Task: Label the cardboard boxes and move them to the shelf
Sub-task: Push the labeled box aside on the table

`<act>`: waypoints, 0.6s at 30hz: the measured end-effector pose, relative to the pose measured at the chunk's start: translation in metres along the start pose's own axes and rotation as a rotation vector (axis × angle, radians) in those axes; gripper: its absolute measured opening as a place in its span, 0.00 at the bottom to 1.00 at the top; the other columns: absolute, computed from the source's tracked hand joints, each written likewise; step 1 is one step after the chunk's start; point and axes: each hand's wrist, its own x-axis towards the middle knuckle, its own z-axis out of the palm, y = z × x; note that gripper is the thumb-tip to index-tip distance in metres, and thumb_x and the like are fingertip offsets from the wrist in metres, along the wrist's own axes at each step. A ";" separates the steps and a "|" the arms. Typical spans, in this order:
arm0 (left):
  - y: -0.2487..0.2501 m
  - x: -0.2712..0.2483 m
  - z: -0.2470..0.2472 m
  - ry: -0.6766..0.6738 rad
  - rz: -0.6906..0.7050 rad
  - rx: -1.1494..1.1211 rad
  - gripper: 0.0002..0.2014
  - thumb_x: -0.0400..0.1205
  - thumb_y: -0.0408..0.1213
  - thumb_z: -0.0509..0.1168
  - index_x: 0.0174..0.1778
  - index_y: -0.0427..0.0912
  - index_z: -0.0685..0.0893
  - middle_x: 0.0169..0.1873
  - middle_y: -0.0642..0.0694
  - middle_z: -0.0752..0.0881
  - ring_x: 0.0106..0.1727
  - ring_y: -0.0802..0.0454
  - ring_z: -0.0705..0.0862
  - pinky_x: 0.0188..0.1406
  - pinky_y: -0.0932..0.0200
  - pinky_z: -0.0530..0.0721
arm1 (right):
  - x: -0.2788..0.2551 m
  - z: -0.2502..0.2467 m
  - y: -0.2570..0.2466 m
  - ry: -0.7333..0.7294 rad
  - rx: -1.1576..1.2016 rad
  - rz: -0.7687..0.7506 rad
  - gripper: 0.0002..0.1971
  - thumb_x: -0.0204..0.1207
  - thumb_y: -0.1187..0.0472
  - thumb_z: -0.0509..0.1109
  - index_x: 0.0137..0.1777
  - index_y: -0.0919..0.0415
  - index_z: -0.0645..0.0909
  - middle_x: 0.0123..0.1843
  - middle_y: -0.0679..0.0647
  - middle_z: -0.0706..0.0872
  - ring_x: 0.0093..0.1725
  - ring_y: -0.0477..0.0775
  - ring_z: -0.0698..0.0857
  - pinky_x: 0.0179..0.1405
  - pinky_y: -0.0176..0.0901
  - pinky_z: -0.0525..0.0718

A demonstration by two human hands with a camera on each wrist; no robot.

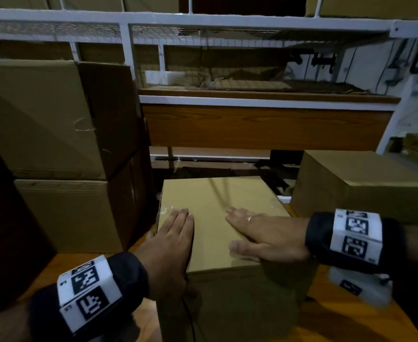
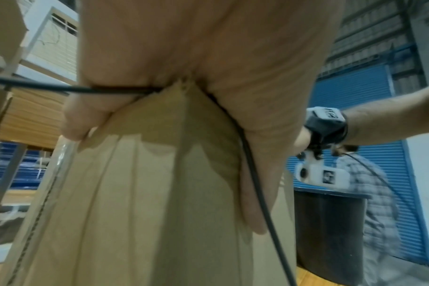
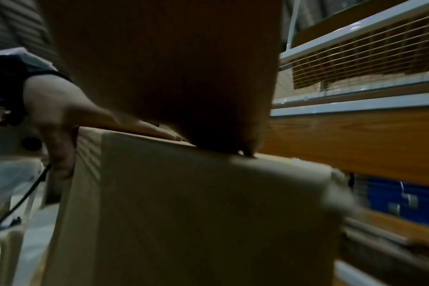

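Note:
A plain cardboard box (image 1: 213, 201) stands on the wooden table (image 1: 346, 317) in front of me, its top bare of any label. My left hand (image 1: 173, 238) lies on the top's left edge with straight fingers. In the right wrist view the left hand (image 3: 69, 116) shows its thumb reaching down the box's near side. My right hand (image 1: 259, 233) rests flat on the top's right part, fingers straight and thumb spread. The box (image 2: 147, 193) fills the left wrist view under the palm. Its side (image 3: 196, 212) fills the right wrist view.
The white metal shelf (image 1: 264, 99) with wire mesh and a wooden front panel stands just behind the box. Two large cartons (image 1: 55, 119) are stacked at the left. Another carton (image 1: 363, 183) sits at the right. A black cable (image 2: 257, 193) runs under my left palm.

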 end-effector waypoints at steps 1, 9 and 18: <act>0.001 0.000 0.000 0.002 -0.003 0.001 0.58 0.76 0.53 0.71 0.81 0.41 0.28 0.81 0.48 0.27 0.82 0.49 0.30 0.81 0.41 0.44 | -0.003 0.000 0.000 0.008 0.006 0.012 0.45 0.77 0.30 0.43 0.85 0.57 0.36 0.86 0.53 0.36 0.84 0.49 0.40 0.83 0.45 0.46; 0.000 0.008 -0.003 0.024 0.003 0.080 0.57 0.76 0.50 0.72 0.82 0.43 0.30 0.81 0.49 0.30 0.83 0.49 0.33 0.82 0.39 0.49 | -0.018 0.019 0.003 0.118 -0.047 -0.022 0.50 0.75 0.31 0.60 0.85 0.54 0.35 0.86 0.50 0.35 0.84 0.47 0.39 0.76 0.36 0.40; 0.001 0.000 0.002 0.071 0.007 0.048 0.55 0.78 0.47 0.71 0.81 0.45 0.29 0.81 0.48 0.31 0.83 0.49 0.34 0.83 0.42 0.53 | -0.020 0.031 0.013 0.205 -0.050 0.055 0.49 0.78 0.33 0.58 0.85 0.59 0.35 0.86 0.56 0.36 0.85 0.52 0.39 0.80 0.43 0.42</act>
